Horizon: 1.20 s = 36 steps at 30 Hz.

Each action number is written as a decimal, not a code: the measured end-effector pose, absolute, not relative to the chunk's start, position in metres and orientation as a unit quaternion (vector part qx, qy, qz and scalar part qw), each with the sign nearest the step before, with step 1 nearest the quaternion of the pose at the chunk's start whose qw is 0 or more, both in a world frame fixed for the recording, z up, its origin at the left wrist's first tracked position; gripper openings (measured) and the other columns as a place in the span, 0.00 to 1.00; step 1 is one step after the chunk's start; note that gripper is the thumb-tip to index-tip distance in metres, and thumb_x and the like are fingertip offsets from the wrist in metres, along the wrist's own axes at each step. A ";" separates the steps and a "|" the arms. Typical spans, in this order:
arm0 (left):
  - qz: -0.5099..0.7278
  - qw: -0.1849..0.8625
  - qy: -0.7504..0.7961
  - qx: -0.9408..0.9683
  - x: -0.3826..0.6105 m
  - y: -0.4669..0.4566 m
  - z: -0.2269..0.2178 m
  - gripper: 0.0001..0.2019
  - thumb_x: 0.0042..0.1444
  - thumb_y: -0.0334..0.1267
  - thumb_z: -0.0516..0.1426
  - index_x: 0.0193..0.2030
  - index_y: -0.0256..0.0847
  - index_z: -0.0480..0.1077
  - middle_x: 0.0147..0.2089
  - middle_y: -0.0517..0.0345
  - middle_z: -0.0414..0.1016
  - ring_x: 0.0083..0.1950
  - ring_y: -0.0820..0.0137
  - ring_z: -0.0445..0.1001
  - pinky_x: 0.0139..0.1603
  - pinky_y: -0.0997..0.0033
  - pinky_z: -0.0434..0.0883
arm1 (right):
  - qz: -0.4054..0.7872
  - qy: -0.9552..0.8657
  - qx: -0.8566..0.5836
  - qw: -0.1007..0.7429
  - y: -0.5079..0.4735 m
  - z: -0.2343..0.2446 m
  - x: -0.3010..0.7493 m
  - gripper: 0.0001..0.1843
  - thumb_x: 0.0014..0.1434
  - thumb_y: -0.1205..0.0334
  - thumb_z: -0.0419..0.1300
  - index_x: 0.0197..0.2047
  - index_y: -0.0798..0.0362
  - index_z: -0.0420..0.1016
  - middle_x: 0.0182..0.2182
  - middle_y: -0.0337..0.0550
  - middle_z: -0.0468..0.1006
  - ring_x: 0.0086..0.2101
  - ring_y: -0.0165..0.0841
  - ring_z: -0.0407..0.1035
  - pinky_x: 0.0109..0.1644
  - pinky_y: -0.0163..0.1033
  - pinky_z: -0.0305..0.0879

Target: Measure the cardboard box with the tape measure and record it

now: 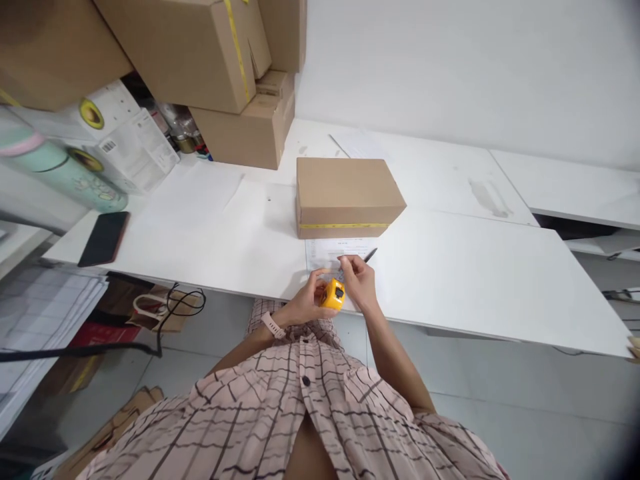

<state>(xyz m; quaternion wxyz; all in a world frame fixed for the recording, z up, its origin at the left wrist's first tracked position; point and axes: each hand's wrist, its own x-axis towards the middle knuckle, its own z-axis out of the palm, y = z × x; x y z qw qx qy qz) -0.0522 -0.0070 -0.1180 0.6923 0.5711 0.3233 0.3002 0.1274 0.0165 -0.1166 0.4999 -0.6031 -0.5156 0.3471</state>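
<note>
My left hand (309, 299) is closed around a yellow tape measure (333, 295) at the front edge of the white table. Just to its right, my right hand (359, 280) is pinched over a printed sheet of paper (320, 252) and grips a dark pen (371, 255), whose end sticks out beyond the knuckles. Both hands cover the lower part of the sheet. Directly behind the paper sits a closed brown cardboard box (350, 187), with a strip of yellow tape along its front side.
More cardboard boxes (240, 133) are stacked at the back left. A phone (104, 239), a mint-green bottle (65, 170) and white avocado-printed cartons (135, 150) occupy the left end of the table (475, 280). A black cable (160, 333) hangs below its front edge.
</note>
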 end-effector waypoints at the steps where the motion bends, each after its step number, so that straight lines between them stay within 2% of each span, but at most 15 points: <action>1: 0.300 0.688 0.327 0.575 -0.052 -0.007 -0.119 0.43 0.47 0.37 0.70 0.65 0.46 0.50 0.49 0.54 0.69 0.46 0.66 0.73 0.50 0.58 0.72 | 0.313 -0.523 -0.631 0.480 0.013 -0.120 0.129 0.26 0.64 0.38 0.54 0.37 0.53 0.77 0.26 0.38 0.75 0.28 0.31 0.67 0.34 0.36 0.61; 3: 0.299 0.684 0.329 0.578 -0.052 -0.008 -0.122 0.43 0.46 0.37 0.70 0.64 0.46 0.50 0.48 0.55 0.68 0.45 0.67 0.73 0.49 0.58 0.73 | 0.216 -0.520 -0.711 0.422 0.013 -0.123 0.139 0.27 0.66 0.39 0.49 0.41 0.53 0.77 0.29 0.42 0.77 0.32 0.34 0.69 0.38 0.38 0.61; 5: 0.297 0.685 0.329 0.578 -0.053 -0.009 -0.123 0.42 0.47 0.38 0.69 0.64 0.46 0.51 0.48 0.55 0.69 0.44 0.68 0.73 0.48 0.59 0.74 | 0.130 -0.508 -0.785 0.331 0.019 -0.125 0.152 0.26 0.67 0.40 0.49 0.47 0.53 0.75 0.34 0.46 0.79 0.37 0.38 0.71 0.41 0.39 0.61; 8: 0.300 0.652 0.334 0.610 -0.056 -0.003 -0.111 0.37 0.50 0.39 0.68 0.62 0.46 0.54 0.51 0.51 0.70 0.44 0.66 0.75 0.46 0.59 0.75 | 0.092 -0.518 -0.824 0.210 0.027 -0.128 0.166 0.26 0.67 0.43 0.53 0.57 0.54 0.68 0.43 0.53 0.80 0.44 0.43 0.72 0.44 0.42 0.61; 11: 0.367 0.520 0.320 0.702 -0.062 0.023 -0.078 0.34 0.52 0.41 0.68 0.62 0.47 0.56 0.58 0.45 0.69 0.52 0.61 0.75 0.51 0.55 0.75 | 0.094 -0.551 -0.813 0.163 0.028 -0.127 0.168 0.24 0.69 0.50 0.51 0.62 0.54 0.64 0.48 0.55 0.79 0.46 0.44 0.73 0.45 0.42 0.61; 15: 0.457 0.265 0.297 0.795 -0.064 0.088 -0.016 0.36 0.56 0.44 0.65 0.67 0.48 0.53 0.69 0.46 0.61 0.66 0.56 0.67 0.63 0.53 0.69 | 0.098 -0.562 -0.813 0.112 0.026 -0.116 0.165 0.22 0.69 0.61 0.48 0.64 0.57 0.61 0.46 0.55 0.80 0.44 0.43 0.74 0.43 0.41 0.62; 18: 0.422 0.131 0.331 0.834 -0.054 0.142 0.016 0.33 0.61 0.44 0.60 0.70 0.47 0.52 0.70 0.48 0.60 0.71 0.53 0.60 0.69 0.50 0.62 | 0.100 -0.561 -0.820 0.055 0.029 -0.108 0.163 0.21 0.68 0.67 0.46 0.61 0.59 0.65 0.44 0.57 0.80 0.43 0.44 0.75 0.41 0.41 0.62; 20: 0.368 0.092 0.345 0.859 -0.044 0.171 0.023 0.31 0.63 0.42 0.57 0.70 0.46 0.53 0.69 0.48 0.62 0.72 0.52 0.58 0.70 0.47 0.59 | 0.104 -0.560 -0.821 0.030 0.030 -0.105 0.163 0.20 0.67 0.68 0.46 0.59 0.60 0.67 0.43 0.59 0.80 0.42 0.45 0.75 0.41 0.41 0.62; 23: 0.282 0.086 0.364 0.884 -0.032 0.201 0.020 0.32 0.60 0.41 0.57 0.70 0.43 0.55 0.67 0.46 0.64 0.71 0.50 0.58 0.70 0.44 0.57 | 0.114 -0.565 -0.816 0.035 0.029 -0.105 0.166 0.20 0.67 0.68 0.46 0.59 0.60 0.68 0.43 0.58 0.80 0.42 0.44 0.75 0.43 0.41 0.63; 26: 0.219 0.111 0.384 0.890 -0.027 0.216 0.013 0.32 0.58 0.42 0.57 0.69 0.43 0.59 0.67 0.47 0.65 0.69 0.51 0.62 0.70 0.45 0.57 | 0.117 -0.585 -0.800 0.069 0.023 -0.112 0.170 0.22 0.68 0.68 0.44 0.60 0.59 0.69 0.45 0.58 0.79 0.44 0.42 0.74 0.46 0.41 0.64; 29: 0.202 0.129 0.388 0.890 -0.028 0.221 0.009 0.32 0.59 0.44 0.56 0.71 0.44 0.58 0.71 0.47 0.60 0.71 0.52 0.59 0.72 0.46 0.55 | 0.116 -0.603 -0.780 0.115 0.016 -0.121 0.176 0.25 0.67 0.71 0.42 0.61 0.59 0.70 0.47 0.58 0.77 0.47 0.43 0.72 0.50 0.43 0.64; 31: 0.248 0.116 0.383 0.882 -0.031 0.215 0.003 0.33 0.62 0.45 0.55 0.72 0.42 0.55 0.74 0.46 0.54 0.75 0.52 0.53 0.73 0.44 0.51 | 0.123 -0.611 -0.768 0.150 0.012 -0.127 0.181 0.27 0.64 0.73 0.42 0.60 0.59 0.71 0.47 0.58 0.76 0.47 0.43 0.71 0.51 0.43 0.64; 33: 0.344 0.085 0.378 0.856 -0.037 0.197 -0.009 0.30 0.65 0.46 0.53 0.72 0.40 0.54 0.75 0.44 0.52 0.77 0.54 0.49 0.74 0.43 0.49 | 0.138 -0.618 -0.754 0.175 0.008 -0.131 0.186 0.28 0.61 0.74 0.43 0.60 0.59 0.72 0.45 0.56 0.76 0.46 0.42 0.71 0.51 0.43 0.65; 36: 0.472 0.045 0.378 0.795 -0.050 0.141 -0.044 0.23 0.69 0.44 0.49 0.67 0.40 0.61 0.69 0.44 0.63 0.73 0.58 0.58 0.72 0.48 0.55 | 0.130 -0.631 -0.740 0.193 0.002 -0.133 0.192 0.30 0.57 0.75 0.45 0.60 0.58 0.72 0.42 0.54 0.75 0.44 0.42 0.69 0.48 0.44 0.66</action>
